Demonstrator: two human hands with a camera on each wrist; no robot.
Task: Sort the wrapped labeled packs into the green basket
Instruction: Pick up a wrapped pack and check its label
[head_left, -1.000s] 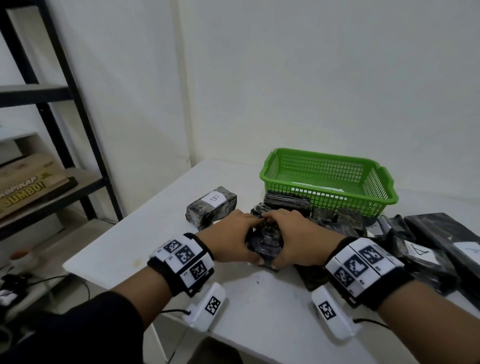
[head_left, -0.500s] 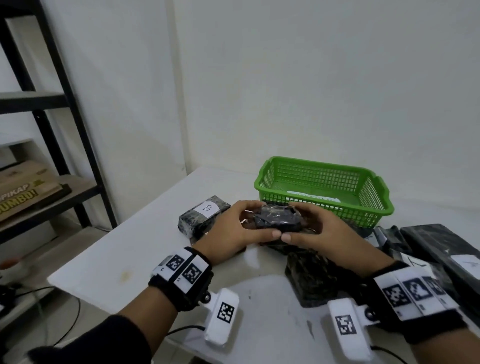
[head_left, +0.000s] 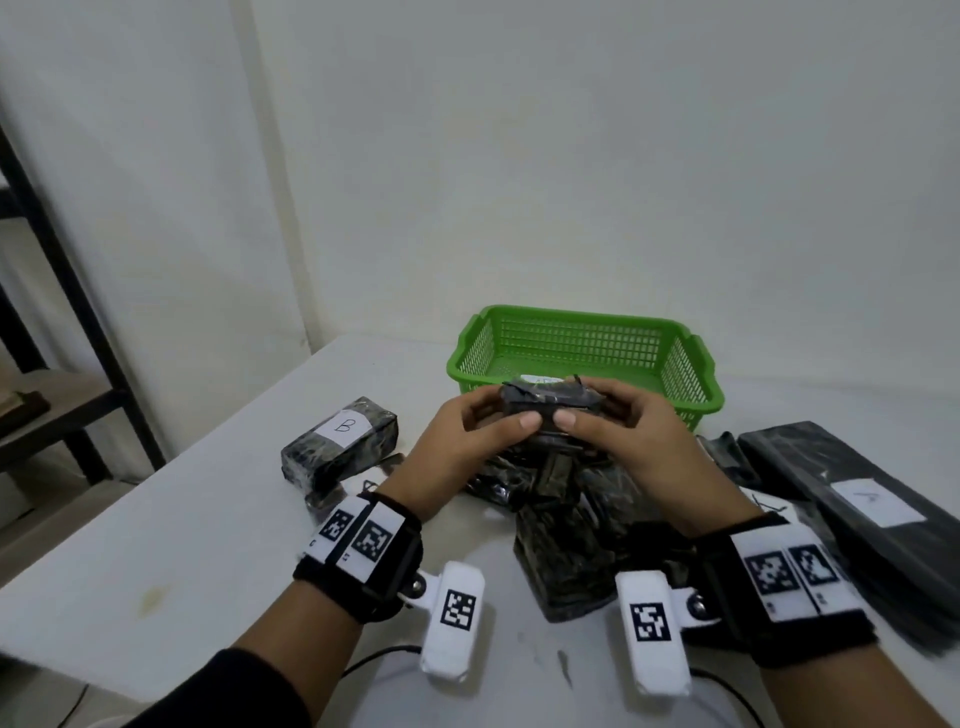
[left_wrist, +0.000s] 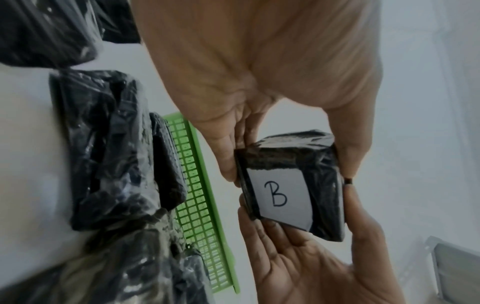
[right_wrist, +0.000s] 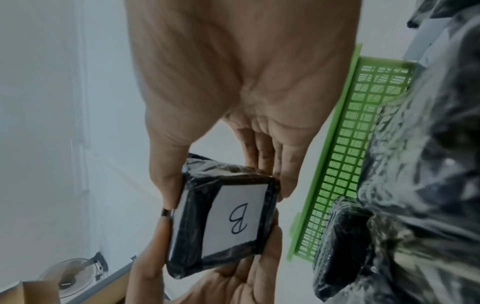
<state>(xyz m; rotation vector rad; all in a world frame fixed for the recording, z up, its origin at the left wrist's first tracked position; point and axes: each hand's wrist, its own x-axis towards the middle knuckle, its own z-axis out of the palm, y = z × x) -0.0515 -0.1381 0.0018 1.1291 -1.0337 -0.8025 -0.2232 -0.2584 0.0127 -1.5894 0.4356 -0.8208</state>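
Note:
Both my hands hold one small black wrapped pack (head_left: 551, 404) in the air, just in front of the green basket (head_left: 691, 395). My left hand (head_left: 480, 431) grips its left end and my right hand (head_left: 613, 426) grips its right end, thumbs on the near side. The wrist views show a white label marked B on the underside of this pack (left_wrist: 291, 191) (right_wrist: 228, 222). The left hand (left_wrist: 259, 102) and right hand (right_wrist: 233, 102) pinch it between thumb and fingers. A white slip lies inside the basket, mostly hidden behind the pack.
Another pack labelled B (head_left: 340, 449) lies on the white table (head_left: 182, 545) at left. A heap of black packs (head_left: 566, 519) sits under my hands. Long black packs (head_left: 857, 514) lie at right. A dark metal shelf (head_left: 62, 312) stands at far left.
The pack was picked up from the heap on the table and raised towards the basket front. Both hands rose with it and turned it, label facing down.

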